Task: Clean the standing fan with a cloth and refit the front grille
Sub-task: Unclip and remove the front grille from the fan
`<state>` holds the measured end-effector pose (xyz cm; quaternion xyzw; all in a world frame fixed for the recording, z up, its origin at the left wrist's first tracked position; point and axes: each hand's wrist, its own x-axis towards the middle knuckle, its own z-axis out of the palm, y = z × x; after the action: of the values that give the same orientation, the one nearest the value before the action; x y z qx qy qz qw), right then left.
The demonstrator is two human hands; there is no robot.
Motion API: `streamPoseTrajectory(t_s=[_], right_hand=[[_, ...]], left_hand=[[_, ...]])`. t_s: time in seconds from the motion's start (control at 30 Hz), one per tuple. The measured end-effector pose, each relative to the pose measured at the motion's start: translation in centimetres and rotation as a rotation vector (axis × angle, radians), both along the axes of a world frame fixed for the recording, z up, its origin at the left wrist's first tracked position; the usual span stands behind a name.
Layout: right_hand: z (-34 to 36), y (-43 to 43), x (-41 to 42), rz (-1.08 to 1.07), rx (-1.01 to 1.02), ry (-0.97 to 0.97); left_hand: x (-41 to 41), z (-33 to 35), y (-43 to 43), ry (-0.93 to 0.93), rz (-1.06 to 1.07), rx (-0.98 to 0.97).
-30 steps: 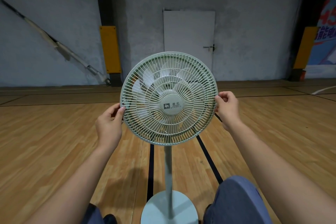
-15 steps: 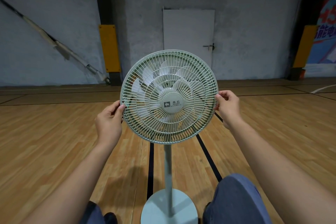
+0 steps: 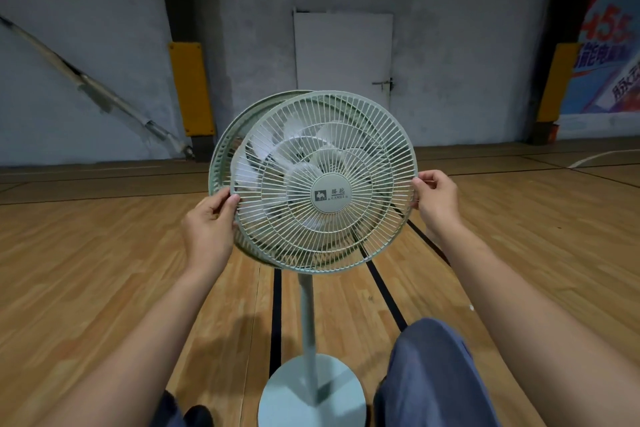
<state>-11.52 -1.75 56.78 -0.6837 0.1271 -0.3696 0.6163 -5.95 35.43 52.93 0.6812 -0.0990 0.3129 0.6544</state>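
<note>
Fingers [image 3: 231, 200] of the left hand [image 3: 207, 229] pinch the left rim of the front grille [image 3: 323, 184], thumb on the near face, while the right hand [image 3: 434, 203] curls round the opposite rim, its fingers wrapped over the wire edge. Between the two hands the pale green grille hangs just in front of the standing fan [image 3: 306, 315], shifted to the right of the rear guard [image 3: 221, 152], whose ring shows as a crescent on the left. At the lower edge the two rims look close together; whether they touch there cannot be told. White blades [image 3: 258, 149] show through the wires, and a round badge [image 3: 332, 193] marks the grille's centre.

A slim pole runs down from the fan head to a round base [image 3: 311, 395] on the wooden floor [image 3: 86, 270], where dark painted lines [image 3: 276, 322] pass under the fan. The person's knee [image 3: 433, 357], in blue-grey cloth, rises just to the right of the base, and a dark shoe [image 3: 197, 416] sits near its left.

Behind the fan stands a grey wall with a white door [image 3: 343, 55] and latch. Yellow padding [image 3: 190, 87] covers a dark column to the left, another padded column [image 3: 557, 80] stands at right beside a printed banner [image 3: 606, 62], and a pipe [image 3: 86, 83] slants down the left wall.
</note>
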Motion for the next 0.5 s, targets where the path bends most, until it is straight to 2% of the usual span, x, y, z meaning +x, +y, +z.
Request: streamPoseTrajectory(t_s=[0.37, 0.5], right_hand=[[-0.8, -9.2, -6.1, -0.156, 0.078, 0.005], [-2.2, -13.2, -8.7, -0.218, 0.134, 0.025]], left_hand=[[-1.1, -0.1, -10.5, -0.036, -0.081, 0.095], [-1.8, -0.1, -15.3, -0.048, -0.179, 0.121]])
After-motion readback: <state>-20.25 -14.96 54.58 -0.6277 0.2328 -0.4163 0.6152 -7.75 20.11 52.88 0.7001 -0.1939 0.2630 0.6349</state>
